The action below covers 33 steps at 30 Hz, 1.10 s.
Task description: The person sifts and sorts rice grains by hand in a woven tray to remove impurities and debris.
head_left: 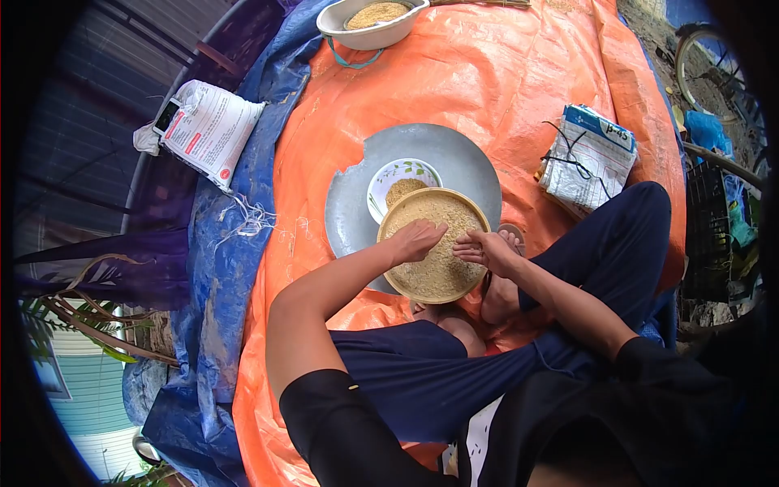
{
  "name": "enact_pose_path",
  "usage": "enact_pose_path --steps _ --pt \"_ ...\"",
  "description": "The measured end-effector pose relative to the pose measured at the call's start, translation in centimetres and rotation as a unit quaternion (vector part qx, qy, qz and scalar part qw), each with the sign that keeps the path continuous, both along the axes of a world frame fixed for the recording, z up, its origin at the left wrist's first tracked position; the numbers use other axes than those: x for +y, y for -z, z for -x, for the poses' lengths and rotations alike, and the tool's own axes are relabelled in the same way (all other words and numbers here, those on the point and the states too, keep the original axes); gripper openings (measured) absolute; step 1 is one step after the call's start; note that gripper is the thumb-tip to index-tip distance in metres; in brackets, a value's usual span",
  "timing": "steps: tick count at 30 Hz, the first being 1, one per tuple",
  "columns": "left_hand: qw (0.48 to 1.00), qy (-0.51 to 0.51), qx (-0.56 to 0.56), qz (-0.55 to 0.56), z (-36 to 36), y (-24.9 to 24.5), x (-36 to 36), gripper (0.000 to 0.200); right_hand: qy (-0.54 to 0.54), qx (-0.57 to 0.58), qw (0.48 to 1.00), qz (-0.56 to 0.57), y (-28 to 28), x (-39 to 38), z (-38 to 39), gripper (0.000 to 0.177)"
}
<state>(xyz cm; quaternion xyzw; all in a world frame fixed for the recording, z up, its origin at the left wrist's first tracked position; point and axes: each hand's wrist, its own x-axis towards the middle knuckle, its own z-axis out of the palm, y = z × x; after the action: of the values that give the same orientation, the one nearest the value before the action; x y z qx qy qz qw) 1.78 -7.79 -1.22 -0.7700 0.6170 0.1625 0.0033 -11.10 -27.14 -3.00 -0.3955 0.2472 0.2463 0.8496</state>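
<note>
Seated on an orange tarp (462, 77), your dark blue trousers (438, 377) spread wide and bare feet (500, 300) drawn in, you work with both hands above a round, rimmed basket (430, 298) of pale grain (434, 274). Your left hand (416, 241) is half curled, fingers bunched toward the thumb over the middle of the basket; whether it pinches any grain cannot be told. Its elbow bends out to the side, forearm slanting inward and the back of the hand upward. Your right hand (485, 249) is mostly open, fingers out nearly straight and pointing toward the left, above the basket's right edge; no grain can be made out in it. The right forearm reaches in across your raised knee. The basket's far edge overlaps a leaf-patterned bowl (427, 172) holding more grain, the bowl resting on a round metal tray (347, 207) with a ragged far-left edge. Near the tarp's right edge lies a stack of folded sacks (588, 154) with black cord; past its left edge, a printed white bag (209, 134) sits on blue sheeting (219, 272). At the tarp's far edge stands a pale basin (391, 36) of grain.
</note>
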Motion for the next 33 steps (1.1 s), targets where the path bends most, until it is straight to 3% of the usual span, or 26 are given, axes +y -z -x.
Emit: enact_pose_path --steps 13,16,19,22,28,33 --pt "1.0 0.008 0.003 -0.015 0.3 -0.8 0.0 0.05 -0.008 -0.004 1.0 0.008 0.1 0.1 0.0 0.045" --pt "0.999 0.018 0.009 0.042 0.3 -0.6 0.0 0.034 -0.007 -0.004 1.0 0.008 0.2 0.1 0.1 0.045" --pt "1.0 -0.011 0.014 -0.015 0.5 -0.4 -0.3 0.042 -0.007 -0.002 1.0 0.009 0.3 0.1 0.1 0.044" --pt "0.998 -0.026 0.045 0.03 0.9 -1.0 -0.7 0.034 -0.006 -0.002 1.0 0.013 0.4 0.1 0.0 0.045" --pt "0.959 -0.048 0.139 0.241 2.0 -2.0 -3.0 0.021 0.02 0.041 0.999 0.01 0.2 0.2 0.0 0.047" --pt "0.942 -0.06 0.174 0.28 3.7 -2.9 -5.0 0.02 0.03 0.022 0.997 -0.069 0.6 -0.4 0.0 0.035"
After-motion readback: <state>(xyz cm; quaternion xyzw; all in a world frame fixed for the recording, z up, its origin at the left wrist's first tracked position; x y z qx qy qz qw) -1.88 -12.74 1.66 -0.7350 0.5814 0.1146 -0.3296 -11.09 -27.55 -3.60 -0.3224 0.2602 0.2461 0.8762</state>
